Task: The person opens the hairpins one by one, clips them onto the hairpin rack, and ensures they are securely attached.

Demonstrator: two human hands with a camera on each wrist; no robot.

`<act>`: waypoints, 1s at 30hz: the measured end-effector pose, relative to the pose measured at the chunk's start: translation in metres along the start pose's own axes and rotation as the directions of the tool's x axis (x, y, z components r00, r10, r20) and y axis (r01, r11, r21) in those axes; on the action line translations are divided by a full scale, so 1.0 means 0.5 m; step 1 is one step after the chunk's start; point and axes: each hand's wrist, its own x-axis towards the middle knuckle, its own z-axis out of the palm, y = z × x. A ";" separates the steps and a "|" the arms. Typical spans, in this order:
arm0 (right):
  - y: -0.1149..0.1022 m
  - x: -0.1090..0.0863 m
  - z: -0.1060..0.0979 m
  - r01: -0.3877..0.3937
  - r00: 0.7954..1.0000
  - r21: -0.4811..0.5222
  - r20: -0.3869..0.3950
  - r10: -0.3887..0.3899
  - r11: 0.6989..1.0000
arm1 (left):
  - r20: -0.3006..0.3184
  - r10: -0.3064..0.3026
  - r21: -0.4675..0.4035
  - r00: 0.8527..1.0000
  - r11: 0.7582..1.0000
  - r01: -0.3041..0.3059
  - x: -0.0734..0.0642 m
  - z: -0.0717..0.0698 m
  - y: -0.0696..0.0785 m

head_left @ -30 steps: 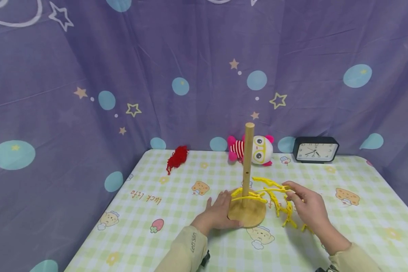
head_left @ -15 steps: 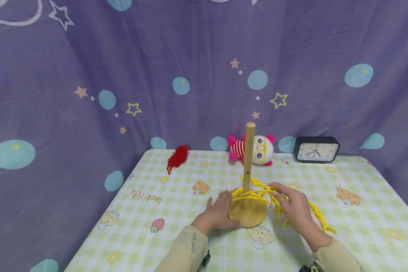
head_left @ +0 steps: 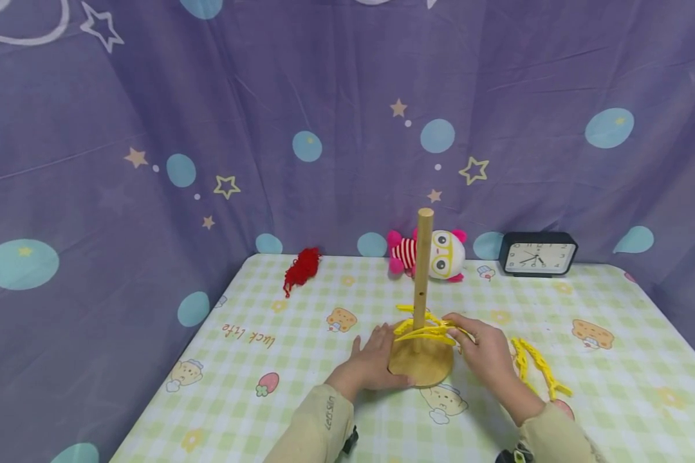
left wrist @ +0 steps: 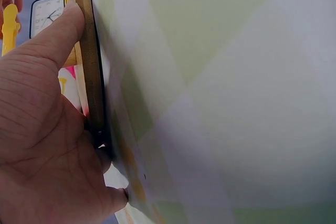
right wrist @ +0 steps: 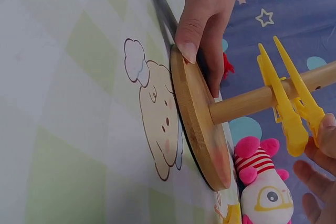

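A round wooden base point(head_left: 421, 372) with an upright post point(head_left: 422, 270) stands on the table. My left hand point(head_left: 370, 361) holds the base's left edge; in the left wrist view its thumb point(left wrist: 65, 32) presses the rim. One yellow plastic hair clip point(right wrist: 283, 109) sits across the lower post, its arms on either side. Thumb and fingers of my right hand point(head_left: 486, 352) pinch the handle end of a second yellow hair clip point(right wrist: 295, 74), whose arms reach past the post just above the first. Two more yellow clips point(head_left: 543, 370) lie right of that hand, partly hidden by the forearm.
A pink and white plush toy point(head_left: 448, 256) lies behind the post. The black clock point(head_left: 538, 255) stands at the back right, and a red yarn bundle point(head_left: 302, 269) lies at the back left. A purple curtain point(head_left: 347, 77) hangs behind the table.
My right hand has moved left with its clip, bringing the clip's arms to the post. The clips lying on the table now show to the right of the hand. The left hand has stayed still.
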 end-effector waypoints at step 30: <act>0.029 -0.025 -0.062 -0.155 0.976 0.122 0.171 0.133 0.980 | 0.007 0.014 -0.040 1.000 0.999 -0.013 -0.012 -0.008 0.005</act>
